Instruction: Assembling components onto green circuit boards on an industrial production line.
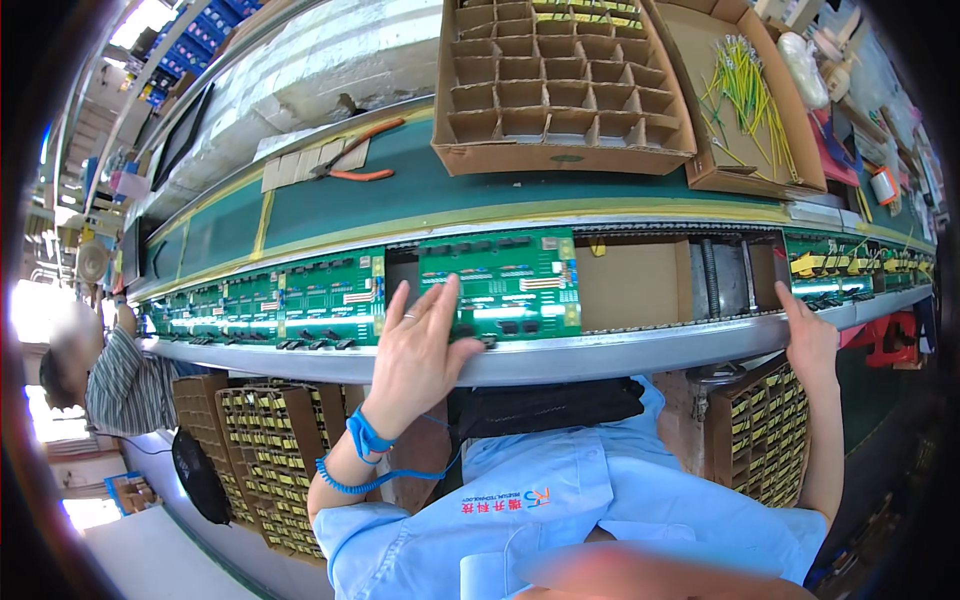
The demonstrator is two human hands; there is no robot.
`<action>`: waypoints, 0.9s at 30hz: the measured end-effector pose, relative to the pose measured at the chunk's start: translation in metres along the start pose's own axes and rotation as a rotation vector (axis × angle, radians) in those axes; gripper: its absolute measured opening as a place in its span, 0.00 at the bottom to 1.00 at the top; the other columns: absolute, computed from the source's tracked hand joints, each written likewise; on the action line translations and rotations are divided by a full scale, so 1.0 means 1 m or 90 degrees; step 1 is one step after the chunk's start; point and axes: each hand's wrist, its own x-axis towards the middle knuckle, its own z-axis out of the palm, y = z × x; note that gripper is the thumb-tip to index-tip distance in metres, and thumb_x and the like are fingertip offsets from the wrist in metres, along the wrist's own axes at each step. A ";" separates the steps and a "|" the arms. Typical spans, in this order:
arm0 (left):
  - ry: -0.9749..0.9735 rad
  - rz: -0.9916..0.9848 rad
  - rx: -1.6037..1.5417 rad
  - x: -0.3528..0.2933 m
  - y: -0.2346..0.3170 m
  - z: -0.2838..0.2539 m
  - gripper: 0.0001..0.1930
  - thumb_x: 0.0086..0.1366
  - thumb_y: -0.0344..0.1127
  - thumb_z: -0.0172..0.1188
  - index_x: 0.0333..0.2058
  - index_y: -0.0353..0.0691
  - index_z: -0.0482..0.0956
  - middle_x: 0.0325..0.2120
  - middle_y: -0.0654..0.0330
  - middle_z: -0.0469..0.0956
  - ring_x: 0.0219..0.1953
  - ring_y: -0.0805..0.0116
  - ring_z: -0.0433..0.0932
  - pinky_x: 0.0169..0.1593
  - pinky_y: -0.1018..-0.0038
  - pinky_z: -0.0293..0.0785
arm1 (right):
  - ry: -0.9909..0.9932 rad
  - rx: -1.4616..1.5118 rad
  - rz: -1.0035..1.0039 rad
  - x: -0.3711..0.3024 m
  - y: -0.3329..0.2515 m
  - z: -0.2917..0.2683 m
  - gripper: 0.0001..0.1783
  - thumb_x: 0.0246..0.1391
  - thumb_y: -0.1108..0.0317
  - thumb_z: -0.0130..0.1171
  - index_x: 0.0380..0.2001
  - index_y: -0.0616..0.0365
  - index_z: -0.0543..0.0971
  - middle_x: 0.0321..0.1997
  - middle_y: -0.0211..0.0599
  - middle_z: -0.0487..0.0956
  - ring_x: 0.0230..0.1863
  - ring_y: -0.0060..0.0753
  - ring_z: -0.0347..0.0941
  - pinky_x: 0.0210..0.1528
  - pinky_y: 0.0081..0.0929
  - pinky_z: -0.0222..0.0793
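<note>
A green circuit board (pixel 520 275) lies in the metal conveyor track (pixel 620 358) in front of me. My left hand (pixel 422 335) rests at its left end, fingers stretched out over the board and its near edge. It wears a ring and a blue wrist strap (pixel 367 436) with a coiled cord. At the right, my right hand (pixel 810 338) reaches to the track with its index finger extended, close to the left end of another green board (pixel 835 285) that carries yellow-wrapped components (pixel 825 263). It grips nothing that I can see.
More green boards (pixel 330 290) line the track leftward. Beyond it stand a divided cardboard box (pixel 565 160) and a box of yellow-green wires (pixel 750 95). Orange-handled pliers (pixel 360 175) lie at the back left. Cartons of yellow components (pixel 275 460) sit below; a co-worker's striped sleeve (pixel 125 375) is at left.
</note>
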 end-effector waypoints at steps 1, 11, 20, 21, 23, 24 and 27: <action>-0.023 0.020 -0.004 0.007 0.008 0.002 0.38 0.65 0.48 0.61 0.65 0.28 0.61 0.53 0.44 0.77 0.60 0.48 0.73 0.70 0.50 0.53 | 0.040 0.044 -0.060 0.004 -0.008 -0.011 0.44 0.42 0.85 0.55 0.66 0.49 0.66 0.47 0.38 0.80 0.39 0.47 0.80 0.38 0.40 0.77; 0.212 0.291 0.049 0.124 0.035 -0.037 0.21 0.57 0.32 0.66 0.51 0.39 0.77 0.45 0.55 0.81 0.51 0.57 0.79 0.64 0.51 0.65 | 0.455 0.226 -0.264 0.187 -0.071 -0.105 0.16 0.57 0.72 0.56 0.48 0.46 0.80 0.42 0.33 0.82 0.37 0.42 0.80 0.35 0.36 0.75; 0.273 0.082 0.303 0.373 -0.023 -0.036 0.12 0.60 0.47 0.64 0.30 0.47 0.87 0.33 0.57 0.84 0.41 0.55 0.81 0.48 0.59 0.73 | 0.382 0.255 0.020 0.379 -0.129 -0.158 0.18 0.54 0.46 0.64 0.30 0.49 0.86 0.33 0.36 0.85 0.37 0.43 0.82 0.37 0.42 0.77; 0.263 0.044 0.311 0.386 -0.020 -0.028 0.13 0.58 0.49 0.65 0.29 0.46 0.88 0.32 0.57 0.84 0.40 0.56 0.82 0.49 0.60 0.71 | 0.406 0.216 0.034 0.386 -0.135 -0.156 0.21 0.51 0.44 0.66 0.30 0.51 0.86 0.35 0.38 0.85 0.39 0.43 0.83 0.39 0.43 0.78; 0.249 0.005 0.316 0.400 -0.013 -0.019 0.15 0.56 0.51 0.67 0.28 0.45 0.88 0.31 0.57 0.84 0.38 0.58 0.83 0.50 0.62 0.70 | 0.406 0.220 0.038 0.387 -0.144 -0.156 0.25 0.50 0.43 0.67 0.30 0.57 0.86 0.35 0.43 0.86 0.41 0.46 0.83 0.40 0.43 0.79; 0.266 -0.012 0.308 0.405 -0.013 -0.018 0.18 0.55 0.55 0.67 0.29 0.45 0.88 0.32 0.56 0.84 0.39 0.57 0.83 0.51 0.61 0.70 | 0.400 0.213 0.038 0.387 -0.146 -0.158 0.26 0.50 0.43 0.67 0.30 0.58 0.86 0.36 0.44 0.85 0.41 0.46 0.83 0.40 0.43 0.79; 0.267 -0.067 0.284 0.406 -0.019 -0.012 0.21 0.54 0.59 0.68 0.32 0.45 0.88 0.35 0.55 0.84 0.42 0.56 0.83 0.52 0.59 0.69 | 0.416 0.230 0.053 0.384 -0.155 -0.153 0.27 0.51 0.41 0.66 0.30 0.58 0.86 0.36 0.46 0.85 0.41 0.48 0.83 0.39 0.43 0.79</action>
